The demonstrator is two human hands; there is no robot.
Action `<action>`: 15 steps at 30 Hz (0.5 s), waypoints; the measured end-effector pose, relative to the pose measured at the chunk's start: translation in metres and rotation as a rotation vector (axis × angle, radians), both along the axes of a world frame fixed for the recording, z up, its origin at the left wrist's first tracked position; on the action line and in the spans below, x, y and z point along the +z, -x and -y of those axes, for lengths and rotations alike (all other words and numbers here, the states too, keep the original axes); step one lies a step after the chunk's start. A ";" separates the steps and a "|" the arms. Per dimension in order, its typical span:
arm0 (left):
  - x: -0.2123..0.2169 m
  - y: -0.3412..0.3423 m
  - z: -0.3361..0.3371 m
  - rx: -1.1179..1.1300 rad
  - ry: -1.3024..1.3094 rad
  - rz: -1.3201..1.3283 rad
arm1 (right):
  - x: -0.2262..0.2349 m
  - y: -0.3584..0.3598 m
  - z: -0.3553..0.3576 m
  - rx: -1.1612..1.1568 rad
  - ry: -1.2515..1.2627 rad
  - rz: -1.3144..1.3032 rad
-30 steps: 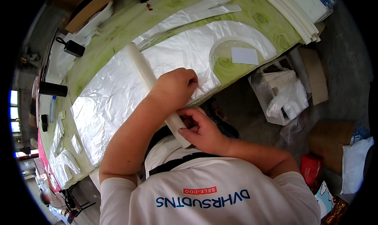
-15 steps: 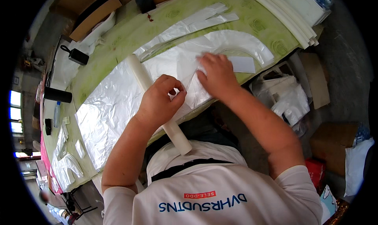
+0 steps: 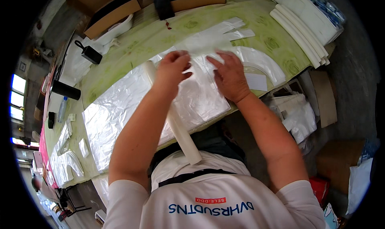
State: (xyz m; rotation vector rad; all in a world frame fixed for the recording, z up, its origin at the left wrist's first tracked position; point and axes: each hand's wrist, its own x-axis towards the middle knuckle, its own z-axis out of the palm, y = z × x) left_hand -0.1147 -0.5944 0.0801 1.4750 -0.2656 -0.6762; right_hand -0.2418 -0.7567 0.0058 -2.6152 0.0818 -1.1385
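left hand (image 3: 173, 70) has moved farther from the near edge of the table (image 3: 256, 20). over that edge juts a white roll (image 3: 182, 137), resting on a plastic sheet (image 3: 116, 104); at the sheet's far side the left hand is half curled and the right hand (image 3: 232, 78) loosely spread, though whether either grips film i cannot tell.

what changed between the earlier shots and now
The right hand let go of the white tube and moved away from the body, over the plastic sheet. The left hand moved farther out too; blur hides whether either grips the sheet. The tube still lies across the sheet, and the white card stayed put.
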 end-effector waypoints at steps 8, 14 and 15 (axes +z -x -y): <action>0.010 -0.029 -0.219 0.427 -0.120 0.186 | -0.017 -0.006 0.014 -0.095 -0.144 0.115; -0.054 -0.047 -0.316 0.358 -0.659 0.616 | -0.017 -0.008 0.012 -0.119 -0.119 0.062; -0.043 -0.036 -0.294 0.438 -0.818 0.878 | -0.017 -0.006 0.014 -0.133 -0.106 0.049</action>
